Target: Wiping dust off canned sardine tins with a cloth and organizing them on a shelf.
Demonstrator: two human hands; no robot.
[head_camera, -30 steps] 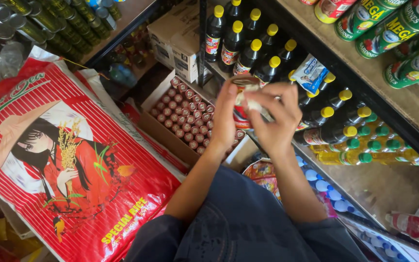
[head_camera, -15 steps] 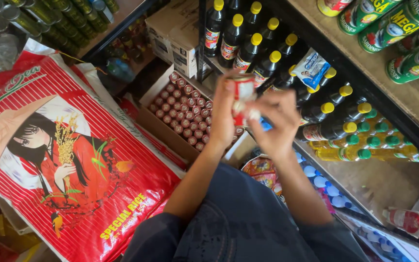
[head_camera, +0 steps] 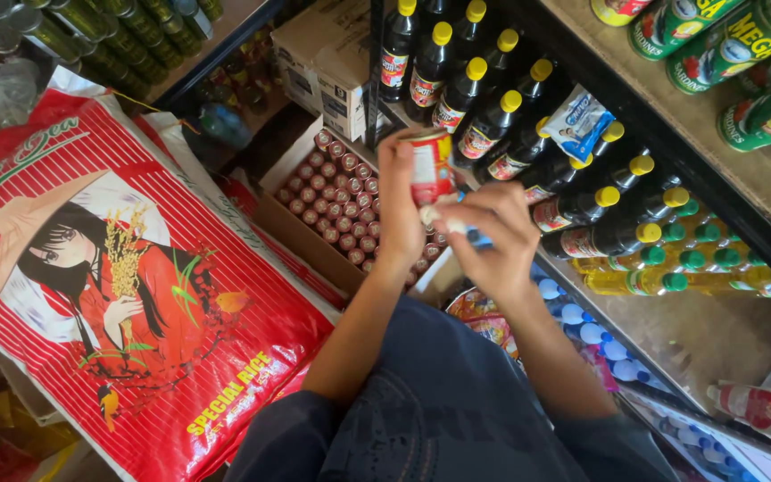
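Left hand [head_camera: 401,210] grip around can [head_camera: 431,167] (upright)

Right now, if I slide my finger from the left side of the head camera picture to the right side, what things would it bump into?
Big red rice sack → cardboard box of small red-topped cans → left hand holding a red can → right hand → dark sauce bottles with yellow caps → green cans on the shelf.

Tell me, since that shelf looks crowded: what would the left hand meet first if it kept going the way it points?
Probably the dark sauce bottles with yellow caps, just beyond the left hand and its red can; depth is unclear.
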